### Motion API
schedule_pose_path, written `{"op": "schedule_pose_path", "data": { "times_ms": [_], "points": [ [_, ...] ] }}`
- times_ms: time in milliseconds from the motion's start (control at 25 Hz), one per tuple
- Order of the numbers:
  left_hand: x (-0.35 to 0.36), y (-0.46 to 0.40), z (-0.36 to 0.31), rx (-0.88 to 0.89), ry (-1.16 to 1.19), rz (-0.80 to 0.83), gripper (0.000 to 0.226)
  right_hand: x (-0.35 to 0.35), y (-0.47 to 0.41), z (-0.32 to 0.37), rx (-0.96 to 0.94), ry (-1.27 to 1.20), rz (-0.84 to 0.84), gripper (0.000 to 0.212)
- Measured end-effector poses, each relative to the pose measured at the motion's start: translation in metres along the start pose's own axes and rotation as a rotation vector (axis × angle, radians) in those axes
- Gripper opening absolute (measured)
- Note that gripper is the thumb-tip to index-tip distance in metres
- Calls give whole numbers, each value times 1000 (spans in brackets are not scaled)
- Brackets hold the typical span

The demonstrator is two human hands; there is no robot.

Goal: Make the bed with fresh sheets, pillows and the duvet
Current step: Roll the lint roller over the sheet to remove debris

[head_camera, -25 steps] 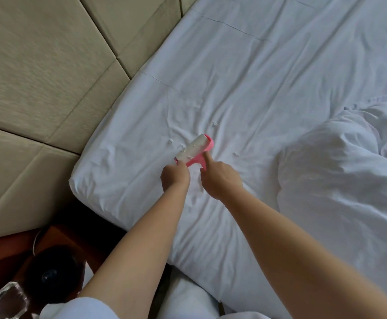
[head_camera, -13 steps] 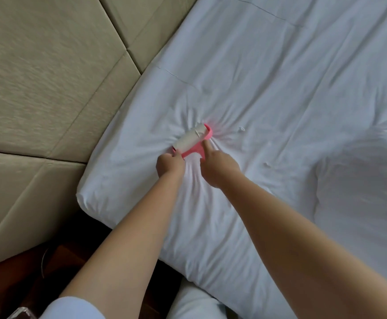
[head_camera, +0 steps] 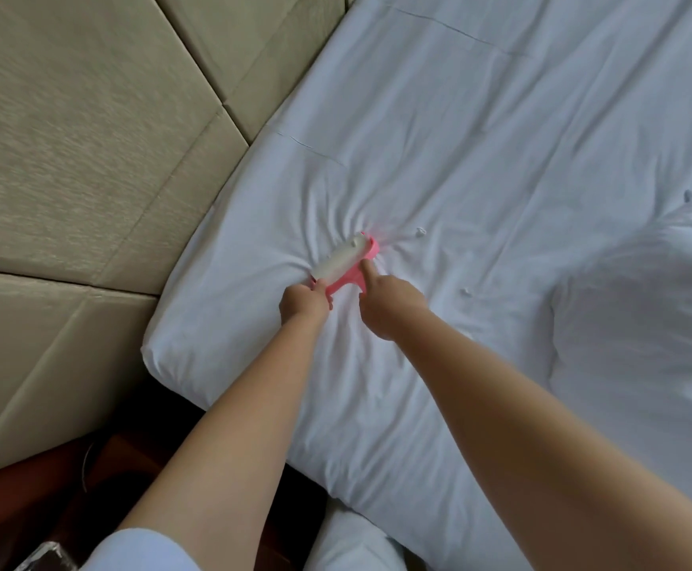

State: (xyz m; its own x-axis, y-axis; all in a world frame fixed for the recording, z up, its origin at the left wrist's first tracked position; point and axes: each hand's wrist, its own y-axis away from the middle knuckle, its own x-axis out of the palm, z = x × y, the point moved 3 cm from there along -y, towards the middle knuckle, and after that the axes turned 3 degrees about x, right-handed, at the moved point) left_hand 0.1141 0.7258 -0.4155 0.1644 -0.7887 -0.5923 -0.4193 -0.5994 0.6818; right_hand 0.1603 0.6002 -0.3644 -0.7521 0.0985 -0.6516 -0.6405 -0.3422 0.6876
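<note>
Both hands are on the pink lint roller, pressing it into the white bedsheet. Left hand grips the handle end. Right hand is curled, index finger pushing the frame.

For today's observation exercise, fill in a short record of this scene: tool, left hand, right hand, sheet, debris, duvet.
tool: pink lint roller on the sheet
left hand: grips the roller's handle end
right hand: forefinger pressing the pink frame
sheet: white, puckered around the roller
debris: small white bits right of the roller
duvet: bunched at right
</note>
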Motion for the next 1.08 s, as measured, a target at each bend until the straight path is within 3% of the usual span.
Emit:
{"op": "schedule_pose_path", "data": {
  "times_ms": [240, 440, 560, 680, 1080],
  "points": [
    [49, 73, 21, -98, 64, 14, 35, 12, 61, -59, 27, 10, 29, 58],
    [77, 126, 10, -63, 93, -31, 46, 1, 101, -94, -38, -44, -123, 60],
    [104, 140, -17, 7, 81, 90, 47, -8, 111, -128, 68, -135, -171, 63],
    [128, 152, -31, -10, 88, 237, 30, -6, 110, -155, 179, -185, -131, 63],
    [115, 51, -87, -15, 84, 102, 41, -42, 5, -126, 109, -276, -155, 64]
  ]
}}
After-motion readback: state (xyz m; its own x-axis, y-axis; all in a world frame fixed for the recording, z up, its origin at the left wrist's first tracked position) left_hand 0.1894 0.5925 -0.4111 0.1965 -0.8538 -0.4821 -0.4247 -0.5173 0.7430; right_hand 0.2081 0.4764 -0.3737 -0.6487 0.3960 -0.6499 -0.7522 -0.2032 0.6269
